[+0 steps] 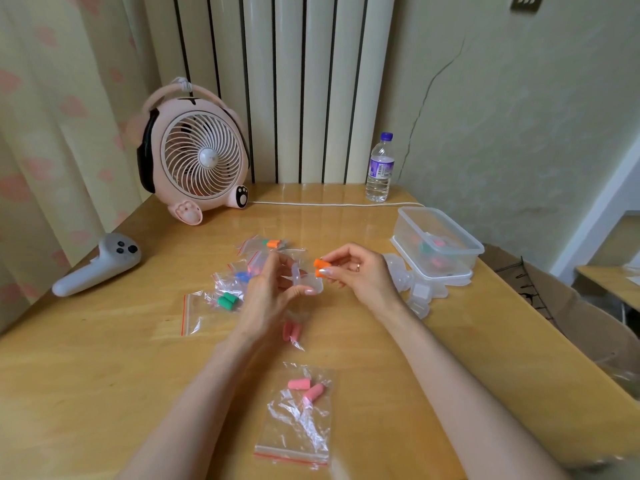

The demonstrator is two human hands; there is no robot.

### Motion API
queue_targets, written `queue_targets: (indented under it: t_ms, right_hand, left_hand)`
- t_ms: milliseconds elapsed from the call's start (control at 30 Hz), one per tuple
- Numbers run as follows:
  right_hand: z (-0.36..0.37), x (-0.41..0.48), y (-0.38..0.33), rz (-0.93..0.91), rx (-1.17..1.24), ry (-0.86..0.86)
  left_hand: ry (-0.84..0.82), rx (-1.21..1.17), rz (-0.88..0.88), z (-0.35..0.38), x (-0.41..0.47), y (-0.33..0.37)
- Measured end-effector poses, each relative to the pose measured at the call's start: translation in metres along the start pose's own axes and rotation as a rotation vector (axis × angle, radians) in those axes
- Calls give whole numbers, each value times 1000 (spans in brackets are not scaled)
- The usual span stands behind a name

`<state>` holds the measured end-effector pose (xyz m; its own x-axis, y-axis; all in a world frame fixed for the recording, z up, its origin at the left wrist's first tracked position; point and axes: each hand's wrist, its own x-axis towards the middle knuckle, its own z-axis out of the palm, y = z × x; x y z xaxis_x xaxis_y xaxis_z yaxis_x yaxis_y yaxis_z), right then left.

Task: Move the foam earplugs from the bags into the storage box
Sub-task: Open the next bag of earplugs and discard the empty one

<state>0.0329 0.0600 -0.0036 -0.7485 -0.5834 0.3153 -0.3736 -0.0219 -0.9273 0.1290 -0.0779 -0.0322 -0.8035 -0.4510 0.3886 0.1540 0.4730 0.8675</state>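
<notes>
At frame centre, my left hand (266, 292) grips a small clear case (306, 280) while my right hand (360, 271) pinches two orange earplugs (320, 267) above the tabletop (104, 358).

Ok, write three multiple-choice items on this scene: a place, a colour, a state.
1. The clear plastic storage box stands: A) on the wooden table's right side B) against the pink fan C) on the floor.
2. The foam earplugs pinched by the right hand are: A) green B) orange C) blue.
3. The clear water bottle with the purple cap is: A) upright, capped B) lying down C) uncapped.
Answers: 1 A, it sits by the right edge; 2 B, orange ends show in the pinch; 3 A, the cap tops the standing bottle.
</notes>
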Motion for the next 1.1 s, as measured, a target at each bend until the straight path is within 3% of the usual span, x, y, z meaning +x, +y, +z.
queue_targets:
  t_ms: [233,433,567,767,867,967,1100]
  right_hand:
    - [15,-5,4,-93,-435,-12]
    - [7,0,5,-131,-415,72]
    - [8,3,6,-72,-481,6]
    - [8,-1,2,82,-219,9]
    - [12,-8,-6,222,-36,-78]
    - [18,-13,-5,256,-3,-122]
    - [13,-16,-3,256,12,-29]
  left_hand:
    - [1,-26,22,-1,-1,2]
    - [-28,-39,30,2,-3,6]
    - [-35,-51,25,2,-2,7]
    - [-25,-22,30,3,-1,8]
    - [-12,32,74,4,1,5]
    - [-39,89,160,6,0,-1]
    - [-26,120,159,6,-4,3]
